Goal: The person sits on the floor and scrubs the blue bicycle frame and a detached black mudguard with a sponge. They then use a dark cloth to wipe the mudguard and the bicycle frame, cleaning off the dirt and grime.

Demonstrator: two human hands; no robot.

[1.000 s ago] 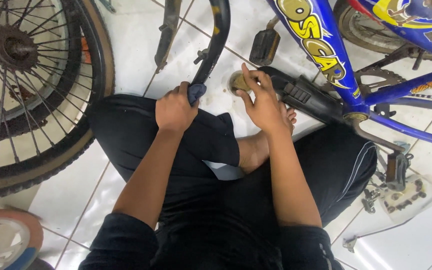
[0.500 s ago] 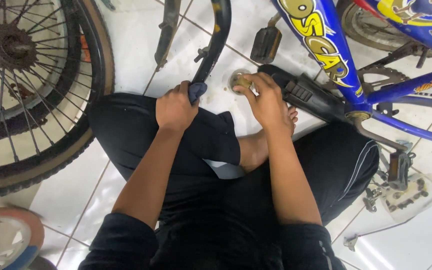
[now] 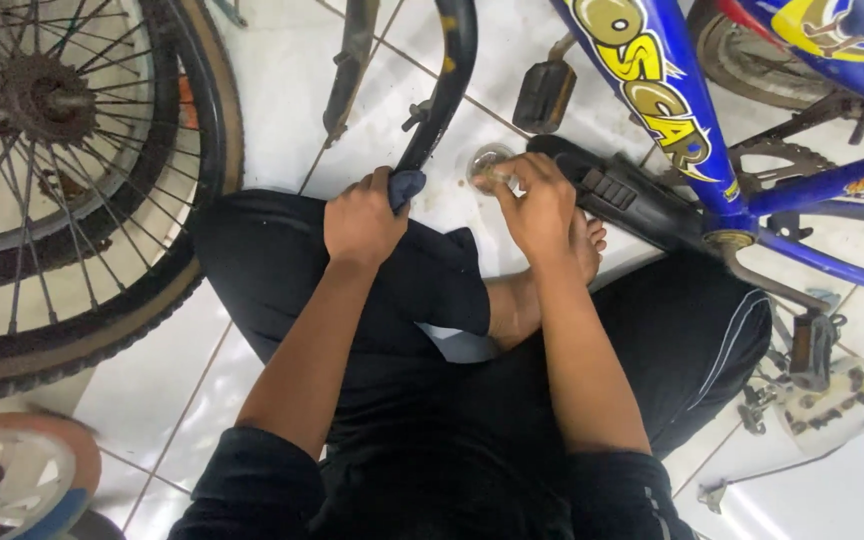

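I sit cross-legged on a white tiled floor (image 3: 272,110). My left hand (image 3: 362,220) is closed around the lower end of a curved black mudguard (image 3: 442,90), which has a dark blue tip at my fingers. My right hand (image 3: 537,205) reaches into a small round clear container (image 3: 487,160) on the floor, fingers pinched together over it. What the fingers hold is hidden. My bare foot (image 3: 582,250) rests just right of that hand.
A spoked bicycle wheel (image 3: 62,190) lies at the left. A blue bicycle frame (image 3: 672,120) with a crank and pedal (image 3: 812,350) stands at the right, with a black pedal (image 3: 542,95) behind. A white tray of small parts (image 3: 842,400) sits at the right.
My right hand has shifted slightly left over the small container. The left hand stays on the mudguard end.
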